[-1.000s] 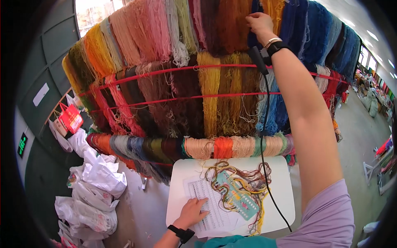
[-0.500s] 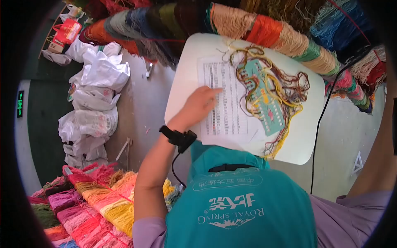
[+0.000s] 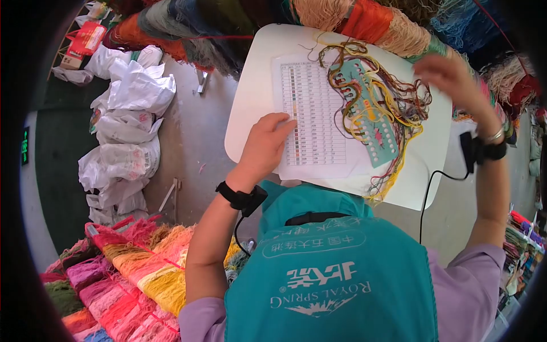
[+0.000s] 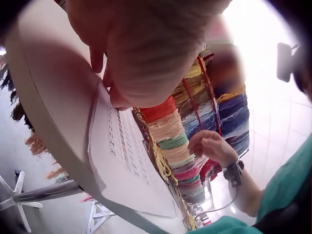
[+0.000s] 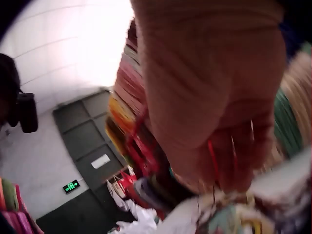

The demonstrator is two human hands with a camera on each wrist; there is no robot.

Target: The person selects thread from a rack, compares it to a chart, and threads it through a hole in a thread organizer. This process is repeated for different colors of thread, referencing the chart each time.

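A printed chart (image 3: 313, 114) in a clear sleeve lies on a white board (image 3: 250, 85). My left hand (image 3: 264, 147) rests on the chart's left side, a fingertip at its column of colour swatches. To the right of the chart, a teal punched card (image 3: 373, 134) carries looped thread samples (image 3: 407, 102) that trail over the board. My right hand (image 3: 453, 82) is in the air by the board's upper right corner, fingers loosely bent, nothing seen in it. In the right wrist view, that hand (image 5: 214, 97) hangs above the blurred card and threads.
Hanks of yarn (image 3: 364, 25) hang on a rack beyond the board. More coloured yarn (image 3: 137, 273) lies at the lower left. White bags (image 3: 128, 125) line the floor at the left. A black cable (image 3: 424, 199) runs from the right wrist camera past the board's edge.
My right hand has come down from the upper yarn rack to above the board's right corner. The view has tilted down. My left hand stays on the chart, its fingertip slightly shifted.
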